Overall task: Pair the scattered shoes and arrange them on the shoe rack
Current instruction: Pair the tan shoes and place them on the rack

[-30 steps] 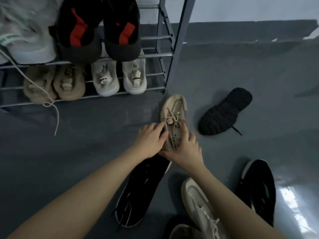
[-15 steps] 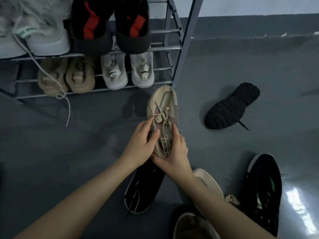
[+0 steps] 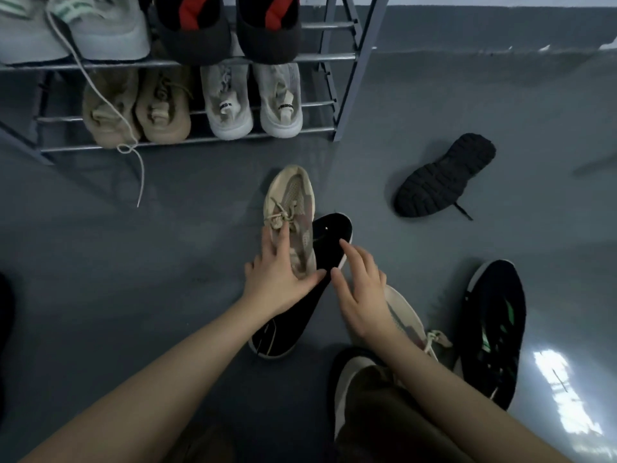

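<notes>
On the floor, left hand (image 3: 278,279) grips beige sneaker (image 3: 290,212).

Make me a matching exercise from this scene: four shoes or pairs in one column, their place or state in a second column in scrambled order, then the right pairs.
Things:
1. beige mesh shoe
2. black lug-soled shoe
3. white pair
4. black and red pair

Places or states:
A. on the upper rail of the shoe rack
B. on the floor, sole up
C. in the left hand grip
D. on the lower rail, beside a tan pair

Pairs: 1-C, 2-B, 3-D, 4-A
</notes>
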Tool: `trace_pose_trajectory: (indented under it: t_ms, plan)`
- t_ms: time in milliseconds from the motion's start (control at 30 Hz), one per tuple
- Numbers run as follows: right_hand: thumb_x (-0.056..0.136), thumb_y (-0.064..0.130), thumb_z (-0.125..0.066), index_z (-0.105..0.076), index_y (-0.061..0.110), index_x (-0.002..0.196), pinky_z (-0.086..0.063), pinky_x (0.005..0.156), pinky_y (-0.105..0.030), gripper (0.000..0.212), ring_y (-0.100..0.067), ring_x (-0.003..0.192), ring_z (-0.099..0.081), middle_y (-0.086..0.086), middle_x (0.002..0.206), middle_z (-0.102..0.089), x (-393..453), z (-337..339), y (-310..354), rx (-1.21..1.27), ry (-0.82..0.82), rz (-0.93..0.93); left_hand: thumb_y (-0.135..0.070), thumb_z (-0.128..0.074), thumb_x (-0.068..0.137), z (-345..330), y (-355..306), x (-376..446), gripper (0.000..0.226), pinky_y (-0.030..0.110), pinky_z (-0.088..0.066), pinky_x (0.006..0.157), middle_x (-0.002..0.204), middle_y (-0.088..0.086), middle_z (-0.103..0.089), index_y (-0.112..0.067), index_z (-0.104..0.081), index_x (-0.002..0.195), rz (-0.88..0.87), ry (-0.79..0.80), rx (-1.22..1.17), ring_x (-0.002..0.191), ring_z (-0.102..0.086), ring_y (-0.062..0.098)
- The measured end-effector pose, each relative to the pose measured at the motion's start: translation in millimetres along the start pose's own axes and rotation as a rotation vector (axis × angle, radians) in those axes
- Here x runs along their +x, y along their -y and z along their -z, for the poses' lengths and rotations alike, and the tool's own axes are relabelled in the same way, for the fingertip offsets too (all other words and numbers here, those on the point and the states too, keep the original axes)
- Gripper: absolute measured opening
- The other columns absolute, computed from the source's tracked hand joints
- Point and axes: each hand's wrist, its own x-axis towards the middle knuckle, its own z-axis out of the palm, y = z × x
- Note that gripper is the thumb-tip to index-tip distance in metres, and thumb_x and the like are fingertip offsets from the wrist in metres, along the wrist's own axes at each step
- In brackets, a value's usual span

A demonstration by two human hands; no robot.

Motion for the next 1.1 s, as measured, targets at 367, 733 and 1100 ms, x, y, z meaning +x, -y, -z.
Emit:
trace_pose_trajectory:
  t_ms: [367,733,1100]
  plan:
    - [0.074,0.069,-0.053,0.001,0.050,0.139,-0.027,0.105,-0.056,0.088,-0.041,0.135,-0.026,-0.013,0.154,-0.013,-50,30,-74,-0.487,0.234,-0.283,-0.039,-0.070,0.069,-13,-28,-21,0.099,0.051,-0.029,0.098,0.152,0.015,-0.013,-0.041,-0.007,0.145,-0.139,-0.237,0.006,0.122,-0.037,0.042]
    - [0.073,0.056,-0.060,-0.018,0.040,0.145,-0.044,0.083,-0.048,0.085,-0.038,0.111,-0.048,-0.012,0.138,-0.042,-18,31,-52,-0.519,0.020,-0.061,-0.044,-0.068,0.070,-8,-18,-32,0.096,0.049,-0.028,0.098,0.153,0.014,-0.016,-0.046,-0.008,0.144,-0.242,-0.222,0.102,0.126,-0.037,0.038]
    - [0.068,0.057,-0.056,-0.027,0.040,0.143,-0.049,0.074,-0.044,0.082,-0.035,0.107,-0.052,-0.007,0.131,-0.049,85,14,66,-0.296,-0.126,0.231,-0.041,-0.072,0.068,52,37,-28,0.092,0.053,-0.023,0.102,0.156,0.008,-0.011,-0.044,-0.017,0.142,-0.097,-0.365,-0.023,0.139,-0.020,0.029]
